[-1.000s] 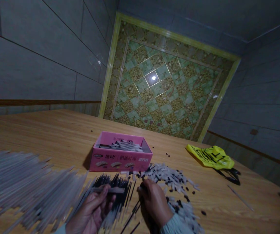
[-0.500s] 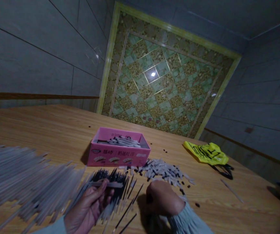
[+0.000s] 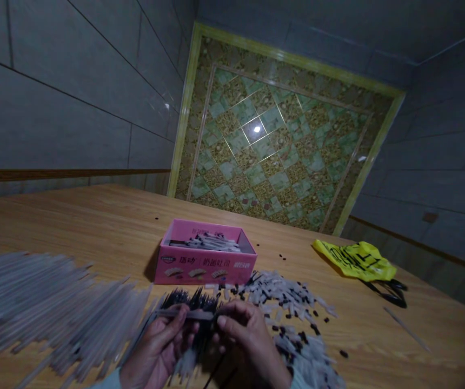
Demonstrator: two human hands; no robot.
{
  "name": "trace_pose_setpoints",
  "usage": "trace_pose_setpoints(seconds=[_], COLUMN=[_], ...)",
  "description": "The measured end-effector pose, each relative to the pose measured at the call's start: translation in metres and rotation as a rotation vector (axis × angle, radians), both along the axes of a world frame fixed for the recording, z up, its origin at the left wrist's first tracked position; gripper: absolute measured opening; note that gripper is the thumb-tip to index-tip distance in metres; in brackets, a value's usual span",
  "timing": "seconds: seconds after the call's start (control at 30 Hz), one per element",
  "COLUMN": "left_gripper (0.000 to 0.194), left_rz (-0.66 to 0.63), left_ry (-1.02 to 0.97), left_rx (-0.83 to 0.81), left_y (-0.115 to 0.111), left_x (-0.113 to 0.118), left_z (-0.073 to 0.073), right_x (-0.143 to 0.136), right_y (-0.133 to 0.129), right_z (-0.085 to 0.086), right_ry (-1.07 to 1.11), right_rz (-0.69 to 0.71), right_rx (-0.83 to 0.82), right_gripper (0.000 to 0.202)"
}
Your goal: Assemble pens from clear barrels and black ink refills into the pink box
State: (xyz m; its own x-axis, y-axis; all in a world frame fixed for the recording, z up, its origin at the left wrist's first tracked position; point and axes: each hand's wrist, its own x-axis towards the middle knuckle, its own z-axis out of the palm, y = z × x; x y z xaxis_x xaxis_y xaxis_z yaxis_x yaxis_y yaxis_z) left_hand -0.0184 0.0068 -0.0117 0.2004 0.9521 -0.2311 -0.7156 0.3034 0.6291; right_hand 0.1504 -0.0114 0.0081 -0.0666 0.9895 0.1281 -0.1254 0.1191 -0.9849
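Between thumb and fingers, my left hand holds a thin translucent plastic tube level above the table. At the tube's right end, my right hand is closed in a pinch; something small and dark shows near its fingertips, too small to name. Beneath and behind the hands lies a bundle of thin dark-tipped sticks, partly hidden by them. Long clear tubes lie in a wide pile beside my left hand. To the right of my right hand are short whitish pieces mixed with black bits.
A pink open box holding white and black slim pieces stands behind the hands. Another heap of short white and black pieces lies right of it. Farther right are a yellow plastic bag, a black strap and a single thin stick.
My right hand has come up and left from the table to the right end of the tube. My left hand keeps holding the tube. The view has shifted slightly.
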Motion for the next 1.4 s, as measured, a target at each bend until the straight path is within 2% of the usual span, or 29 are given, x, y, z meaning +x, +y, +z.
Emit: trace_pose_setpoints(seconds=[0.13, 0.33, 0.53, 0.63, 0.8, 0.9, 1.07, 1.4], left_gripper=[0.023, 0.023, 0.025, 0.023, 0.023, 0.022, 0.022, 0.024], left_rz=[-0.038, -0.068, -0.042, -0.036, -0.011, 0.013, 0.043, 0.006], left_ry=[-0.022, -0.013, 0.015, 0.037, 0.081, 0.113, 0.13, 0.16], left_rx=[0.025, 0.052, 0.05, 0.069, 0.083, 0.091, 0.083, 0.121], left_y=[0.001, 0.001, 0.002, 0.002, 0.002, 0.003, 0.002, -0.004], left_x=[-0.002, -0.002, -0.002, -0.002, -0.002, -0.002, 0.0, -0.003], left_z=[-0.004, -0.005, -0.004, -0.004, -0.007, -0.006, -0.003, 0.001], right_x=[-0.008, -0.007, -0.008, -0.007, -0.004, -0.005, -0.008, -0.008], right_y=[-0.004, -0.002, -0.003, -0.003, -0.005, -0.008, -0.011, -0.011], right_z=[-0.006, -0.01, -0.014, -0.013, -0.008, -0.005, -0.003, -0.007], right_ry=[0.189, 0.248, 0.283, 0.219, -0.078, -0.186, -0.237, -0.275], right_rz=[0.024, 0.047, -0.033, -0.067, -0.228, -0.249, -0.209, -0.25], right_rx=[-0.001, 0.043, 0.041, 0.083, 0.261, 0.296, 0.294, 0.312], right_gripper=[0.03, 0.027, 0.026, 0.025, 0.017, 0.014, 0.011, 0.009])
